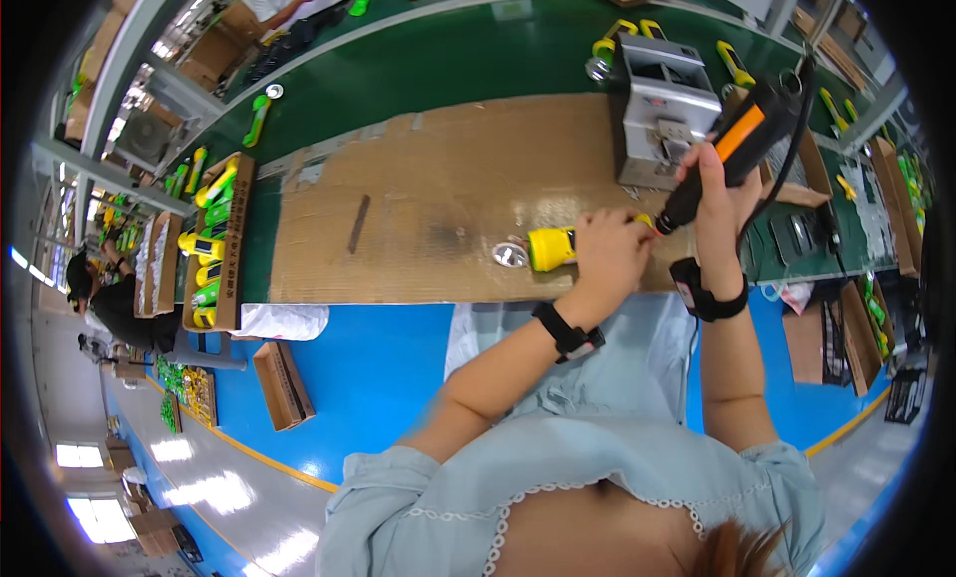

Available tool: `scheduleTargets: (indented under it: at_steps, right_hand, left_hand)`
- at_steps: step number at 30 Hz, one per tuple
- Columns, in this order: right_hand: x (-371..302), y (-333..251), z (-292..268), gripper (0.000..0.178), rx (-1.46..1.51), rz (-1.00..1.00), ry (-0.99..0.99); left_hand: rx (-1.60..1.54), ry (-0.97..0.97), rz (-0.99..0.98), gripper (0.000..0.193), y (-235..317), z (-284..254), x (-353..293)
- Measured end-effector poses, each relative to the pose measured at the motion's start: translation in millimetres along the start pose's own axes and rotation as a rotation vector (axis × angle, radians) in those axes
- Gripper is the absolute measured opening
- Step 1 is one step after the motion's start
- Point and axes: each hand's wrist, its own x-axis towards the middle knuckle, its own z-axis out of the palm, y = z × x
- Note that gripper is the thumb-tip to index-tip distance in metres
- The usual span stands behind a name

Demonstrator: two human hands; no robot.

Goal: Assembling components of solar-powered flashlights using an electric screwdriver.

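Observation:
On the cardboard sheet [438,199] lies a yellow flashlight [551,249], its wide head toward the left. My left hand [609,253] is closed round its body and hides most of the handle. A round silver reflector [510,254] rests beside the head. My right hand [719,204] grips a black electric screwdriver [754,134] with an orange stripe, tilted down to the left. The screwdriver's tip is at the flashlight's right end, close to my left fingertips. Whether it touches a screw is too small to tell.
A grey metal machine [665,109] stands just beyond my right hand. Left on the green bench is a carton [231,243] of yellow and green flashlights. A green flashlight [257,121] lies farther back. The screwdriver's black cable [797,144] hangs at right. A person [124,303] works far left.

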Motion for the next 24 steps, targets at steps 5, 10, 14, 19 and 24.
scheduleTargets:
  at_steps: [5,10,14,19,24]
  right_hand:
    - [4.0,-9.1,-10.2,0.028,0.000,-0.102,-0.052]
    - [3.9,-9.3,-18.1,0.034,0.024,-0.205,-0.079]
    - [-1.7,-1.4,-21.2,0.034,0.029,-0.157,-0.063]
    - [-7.9,9.5,-21.5,0.030,-0.022,-0.153,-0.072]
    - [-14.4,18.2,-16.9,0.023,-0.003,-0.046,-0.114]
  left_hand:
    - [0.063,-0.079,-0.064,0.011,6.2,-11.7,10.7]
    - [0.087,-0.068,0.022,0.031,2.1,-9.7,8.7]
    - [0.127,-0.077,0.054,0.040,1.6,-4.5,5.2]
    - [0.127,-0.048,0.067,0.043,-0.4,-3.3,4.2]
    - [0.131,-0.081,0.049,0.043,-1.8,-5.0,5.0]
